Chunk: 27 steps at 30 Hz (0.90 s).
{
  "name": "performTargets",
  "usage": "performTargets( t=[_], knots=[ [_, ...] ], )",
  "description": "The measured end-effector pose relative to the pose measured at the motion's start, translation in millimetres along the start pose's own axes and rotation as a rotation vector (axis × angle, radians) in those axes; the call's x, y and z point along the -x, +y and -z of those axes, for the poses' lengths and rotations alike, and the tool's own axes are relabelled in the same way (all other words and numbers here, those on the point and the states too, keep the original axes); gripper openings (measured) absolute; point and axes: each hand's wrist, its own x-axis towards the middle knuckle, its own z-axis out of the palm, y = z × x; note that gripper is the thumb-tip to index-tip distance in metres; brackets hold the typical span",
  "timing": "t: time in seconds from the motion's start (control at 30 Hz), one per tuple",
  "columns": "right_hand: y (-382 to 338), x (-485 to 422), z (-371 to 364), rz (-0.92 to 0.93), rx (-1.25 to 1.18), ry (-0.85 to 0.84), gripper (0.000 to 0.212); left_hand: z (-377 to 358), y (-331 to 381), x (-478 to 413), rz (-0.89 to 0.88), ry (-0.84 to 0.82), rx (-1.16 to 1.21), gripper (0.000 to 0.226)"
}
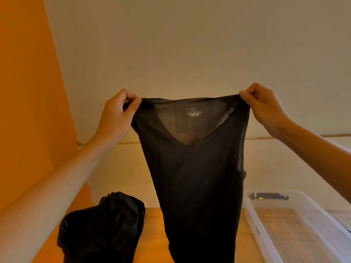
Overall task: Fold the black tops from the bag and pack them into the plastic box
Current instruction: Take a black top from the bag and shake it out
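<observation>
Two bare hands hold up a thin, sheer black V-neck top (193,168) by its shoulders: left hand (117,114) and right hand (264,107) each pinch the fabric. Below, a crumpled black bag (102,226), possibly nylon, lies on a wooden table (152,224) beside a clear plastic box (281,243).

— What's behind?
— A plain pale wall (190,44), filling most of the view.
— And on the left?
— A flat orange panel (24,92), meeting the wall along a slanted edge.
— Any break in the wall?
— A dark seam (284,138) runs across it low down, and the surface below is white again.
— Furniture?
— A wooden desk (153,224) at the bottom, its far edge against the wall.
— The light?
— Warm and yellowish, soft, tinting the wall tan towards the top.
</observation>
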Motion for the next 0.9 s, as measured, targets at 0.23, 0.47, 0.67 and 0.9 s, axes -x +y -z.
performTargets(
  t=[0.23, 0.47, 0.67, 0.9],
  knots=[
    [-24.0, -4.6, 24.5, -0.017, -0.213, -0.335, 0.017, 19.5, -0.7, -1.6, -0.099, 0.000, -0.116, 0.014],
    [-26.5, -6.4, 34.5, 0.066, -0.064, -0.446, 0.011, 26.0, 0.6, 4.3, -0.062, -0.042, -0.112, 0.013],
    [-30.8, -7.3, 18.3, 0.084, -0.136, -0.225, 0.025, 24.1, 6.0, 7.2, 0.002, 0.059, 0.040, 0.016],
    [-42.2, -17.1, 19.5, 0.206, 0.200, 0.096, 0.040, 39.9, 17.2, 4.5, -0.223, 0.174, -0.162, 0.007]
  ],
)
